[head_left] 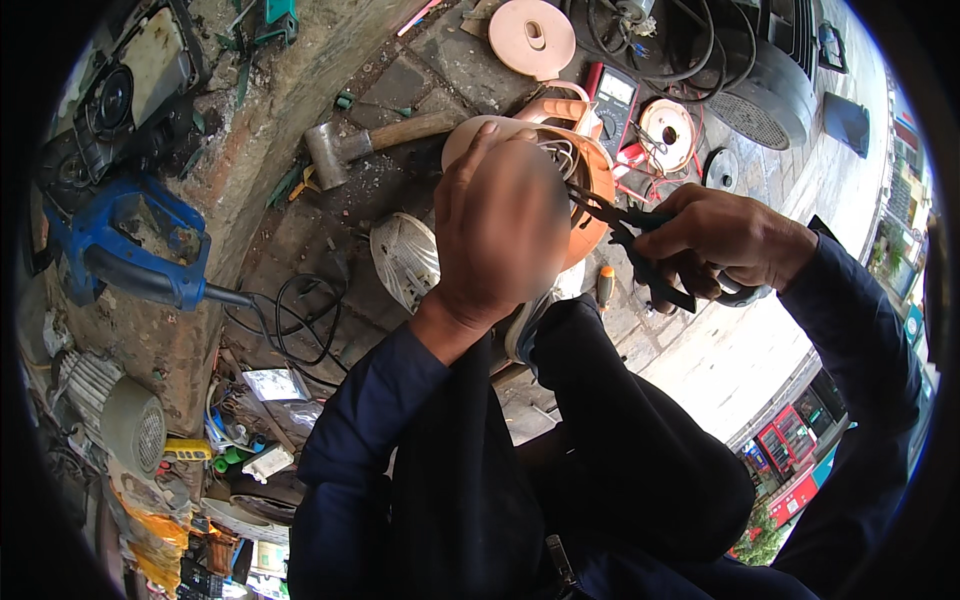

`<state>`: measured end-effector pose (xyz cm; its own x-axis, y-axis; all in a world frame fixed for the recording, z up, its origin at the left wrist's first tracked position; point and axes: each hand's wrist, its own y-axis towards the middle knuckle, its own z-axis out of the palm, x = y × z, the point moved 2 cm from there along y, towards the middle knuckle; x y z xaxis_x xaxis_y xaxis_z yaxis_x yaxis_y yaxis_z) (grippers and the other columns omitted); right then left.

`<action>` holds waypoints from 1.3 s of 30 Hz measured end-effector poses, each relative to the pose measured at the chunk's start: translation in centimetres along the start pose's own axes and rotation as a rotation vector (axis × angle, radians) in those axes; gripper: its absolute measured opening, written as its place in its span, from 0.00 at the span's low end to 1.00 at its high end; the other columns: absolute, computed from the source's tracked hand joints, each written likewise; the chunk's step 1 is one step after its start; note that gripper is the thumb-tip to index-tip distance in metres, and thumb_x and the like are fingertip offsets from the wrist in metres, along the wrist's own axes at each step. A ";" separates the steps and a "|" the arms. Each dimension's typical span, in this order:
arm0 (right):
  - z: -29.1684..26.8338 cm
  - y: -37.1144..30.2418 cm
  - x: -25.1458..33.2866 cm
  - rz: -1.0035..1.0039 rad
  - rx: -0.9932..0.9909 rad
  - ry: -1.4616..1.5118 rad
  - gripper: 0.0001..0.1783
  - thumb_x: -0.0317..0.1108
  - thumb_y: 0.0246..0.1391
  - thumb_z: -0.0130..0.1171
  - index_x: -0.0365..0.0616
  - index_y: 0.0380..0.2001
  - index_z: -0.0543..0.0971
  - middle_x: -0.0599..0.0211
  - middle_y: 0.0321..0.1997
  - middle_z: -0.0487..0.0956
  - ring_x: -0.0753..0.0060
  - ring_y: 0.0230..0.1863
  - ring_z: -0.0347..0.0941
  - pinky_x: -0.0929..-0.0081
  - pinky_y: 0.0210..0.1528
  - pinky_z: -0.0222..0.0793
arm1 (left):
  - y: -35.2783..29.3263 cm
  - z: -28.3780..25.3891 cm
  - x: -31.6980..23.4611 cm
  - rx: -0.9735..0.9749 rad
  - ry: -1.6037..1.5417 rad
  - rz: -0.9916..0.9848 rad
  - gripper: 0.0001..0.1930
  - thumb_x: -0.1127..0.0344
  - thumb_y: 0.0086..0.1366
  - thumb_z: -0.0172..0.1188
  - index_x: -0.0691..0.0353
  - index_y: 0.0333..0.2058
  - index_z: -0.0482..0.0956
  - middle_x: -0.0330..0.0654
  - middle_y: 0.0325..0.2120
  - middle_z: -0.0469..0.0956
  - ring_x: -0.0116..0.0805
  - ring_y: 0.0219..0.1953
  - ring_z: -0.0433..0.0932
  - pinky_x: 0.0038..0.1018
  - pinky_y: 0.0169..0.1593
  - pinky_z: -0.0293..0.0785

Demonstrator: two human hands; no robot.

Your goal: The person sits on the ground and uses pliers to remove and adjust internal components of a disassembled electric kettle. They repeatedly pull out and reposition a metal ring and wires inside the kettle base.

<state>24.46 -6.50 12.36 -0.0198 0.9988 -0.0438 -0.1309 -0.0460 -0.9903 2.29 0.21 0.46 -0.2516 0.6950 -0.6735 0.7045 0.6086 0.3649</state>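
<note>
In front of me is an orange-and-pink round plastic housing with loose wires inside its open end. My left hand is closed over its near side, partly hidden by blur, and covers much of it. In my right hand I grip dark-handled pliers. Their narrow jaws point left into the housing's opening, close to the wires. Whether the jaws pinch a wire I cannot tell. Just below the pliers lies an orange-handled screwdriver on the ground.
A hammer lies left of the housing. Beyond it are a pink lid, a red multimeter, a round pink part and a large motor. A blue power tool, its black cord and another motor are at left.
</note>
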 end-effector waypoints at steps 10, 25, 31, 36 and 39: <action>0.5 -0.6 3.1 -0.060 -0.220 -0.650 0.13 0.31 0.66 0.65 0.28 0.32 0.84 0.49 0.26 0.86 0.64 0.21 0.83 0.67 0.25 0.76 | 0.2 0.0 0.1 -0.012 0.007 0.017 0.16 0.70 0.62 0.70 0.68 0.48 0.84 0.56 0.63 0.80 0.63 0.68 0.76 0.55 0.68 0.74; 0.3 -1.9 3.1 0.039 -0.283 -0.754 0.13 0.31 0.68 0.63 0.27 0.35 0.84 0.52 0.26 0.86 0.62 0.23 0.86 0.63 0.33 0.84 | 0.3 -0.1 -0.1 -0.028 0.016 0.033 0.16 0.68 0.64 0.70 0.68 0.49 0.85 0.56 0.62 0.80 0.63 0.68 0.77 0.55 0.69 0.75; 0.2 -0.8 1.2 0.057 -0.162 -0.320 0.15 0.32 0.71 0.64 0.28 0.34 0.84 0.59 0.26 0.87 0.71 0.17 0.82 0.74 0.18 0.77 | 0.3 -0.2 0.0 0.002 0.034 0.036 0.19 0.63 0.67 0.68 0.71 0.52 0.85 0.58 0.61 0.80 0.63 0.68 0.76 0.54 0.72 0.73; -0.2 -0.4 0.7 0.047 -0.117 -0.216 0.14 0.32 0.71 0.64 0.28 0.35 0.84 0.57 0.26 0.87 0.72 0.16 0.81 0.75 0.17 0.76 | 0.2 0.0 0.1 -0.015 0.019 0.036 0.19 0.65 0.64 0.71 0.68 0.51 0.86 0.56 0.62 0.80 0.63 0.69 0.75 0.53 0.72 0.72; -0.2 -0.2 0.6 0.048 -0.094 -0.186 0.15 0.32 0.71 0.63 0.27 0.34 0.84 0.57 0.26 0.87 0.71 0.15 0.80 0.74 0.17 0.74 | 0.2 0.0 0.0 -0.018 -0.016 0.013 0.21 0.71 0.56 0.76 0.64 0.50 0.86 0.53 0.66 0.77 0.62 0.71 0.74 0.52 0.71 0.71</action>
<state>24.70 -5.89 12.47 -0.2071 0.9755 -0.0746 -0.0329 -0.0831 -0.9960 2.45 0.35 0.50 -0.2322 0.6967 -0.6788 0.6954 0.6068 0.3849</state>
